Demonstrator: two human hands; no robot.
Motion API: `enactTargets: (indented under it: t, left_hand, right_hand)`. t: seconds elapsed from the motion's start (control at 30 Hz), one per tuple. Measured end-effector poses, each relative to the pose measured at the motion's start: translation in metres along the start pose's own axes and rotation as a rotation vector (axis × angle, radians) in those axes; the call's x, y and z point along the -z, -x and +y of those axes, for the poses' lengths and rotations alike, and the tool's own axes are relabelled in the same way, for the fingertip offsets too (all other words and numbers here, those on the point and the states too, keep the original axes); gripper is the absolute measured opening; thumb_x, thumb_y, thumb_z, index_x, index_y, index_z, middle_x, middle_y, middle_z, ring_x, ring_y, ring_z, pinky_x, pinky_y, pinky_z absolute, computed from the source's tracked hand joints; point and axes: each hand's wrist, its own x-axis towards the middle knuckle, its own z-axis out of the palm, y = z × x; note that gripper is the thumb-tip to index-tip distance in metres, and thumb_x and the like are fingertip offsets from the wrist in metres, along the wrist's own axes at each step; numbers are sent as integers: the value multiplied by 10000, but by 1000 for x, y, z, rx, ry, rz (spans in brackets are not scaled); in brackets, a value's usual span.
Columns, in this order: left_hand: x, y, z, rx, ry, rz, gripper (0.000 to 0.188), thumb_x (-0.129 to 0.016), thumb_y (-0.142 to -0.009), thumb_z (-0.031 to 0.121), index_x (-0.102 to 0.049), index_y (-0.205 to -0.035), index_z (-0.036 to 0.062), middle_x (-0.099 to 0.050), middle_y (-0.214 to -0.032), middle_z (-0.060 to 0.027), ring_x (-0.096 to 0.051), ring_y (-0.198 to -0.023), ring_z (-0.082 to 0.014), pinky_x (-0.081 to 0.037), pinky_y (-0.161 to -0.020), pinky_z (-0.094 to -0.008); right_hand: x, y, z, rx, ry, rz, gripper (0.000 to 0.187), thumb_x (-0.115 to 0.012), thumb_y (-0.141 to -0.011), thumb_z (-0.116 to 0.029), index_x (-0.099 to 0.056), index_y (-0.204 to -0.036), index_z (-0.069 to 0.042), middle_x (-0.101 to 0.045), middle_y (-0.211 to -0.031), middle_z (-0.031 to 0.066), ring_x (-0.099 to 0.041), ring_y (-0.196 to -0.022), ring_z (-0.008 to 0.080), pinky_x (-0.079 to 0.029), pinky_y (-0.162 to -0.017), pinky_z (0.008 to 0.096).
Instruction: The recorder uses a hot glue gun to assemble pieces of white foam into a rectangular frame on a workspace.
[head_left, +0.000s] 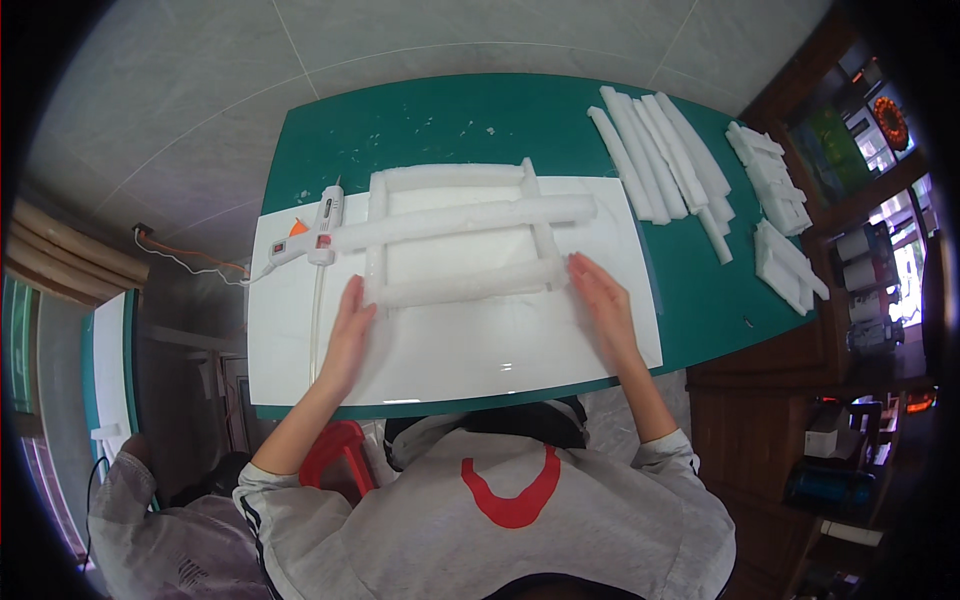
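From my head view, the white foam frame (460,286) lies flat before me, its four strips joined into a rough rectangle. It rests on a glossy white board (470,355), which covers part of a green tabletop (700,315). Across the frame, slightly slanted, lies a long foam strip (465,219), both its ends reaching past the sides.

My left hand (350,325) is at the frame's near left corner, fingers extended and close together, palm turned inward. My right hand (602,298) is at the near right corner, open too, fingers pointing toward the frame. Neither hand is closed around anything; I cannot tell whether my fingertips touch the foam.

Left of the frame lies a white glue gun (329,210) with a thin pale rod (317,325) running toward me, and beside it an orange piece (299,228). Loose foam strips (655,155) are bunched at the far right, near two foam assemblies (768,175). A red stool (338,455) shows below the table's near edge.
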Motion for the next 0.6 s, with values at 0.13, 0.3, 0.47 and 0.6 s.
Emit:
enactTargets:
  t: [0.13,0.3,0.47,0.6]
  left_hand:
    - [-4,-1,-5,39,145,-157,617,-396,-848,142,-91,-1363,-10,-166,-1411,-141,-164,-1303,-200,-134,-1041,-269]
    - [-3,1,-2,39,72,-147,590,-391,-851,142,-131,-1358,-10,-207,-1397,-140,-199,-1291,-200,-141,-1039,-271]
    - [-7,4,5,45,81,-132,568,-393,-849,137,-167,-1350,-8,-256,-1372,-132,-240,-1270,-194,-159,-1034,-268]
    - [-13,6,5,92,180,-167,483,-382,-869,124,-246,-1315,0,-348,-1303,-85,-324,-1208,-146,-224,-1024,-279]
  right_hand:
    - [-11,9,2,-173,-104,-106,421,-463,-895,-182,-392,-1249,34,-497,-1188,98,-473,-1072,137,-357,-926,248]
    - [-16,9,3,-187,-98,-75,435,-489,-881,-163,-388,-1257,32,-552,-1044,61,-491,-911,73,-378,-805,187]
    - [-18,8,12,-111,-117,-51,378,-497,-877,-141,-423,-1202,36,-550,-921,32,-488,-868,74,-381,-792,188]
    - [-23,8,10,-58,-231,-23,355,-507,-869,-122,-359,-1169,-4,-546,-904,51,-504,-876,101,-409,-806,231]
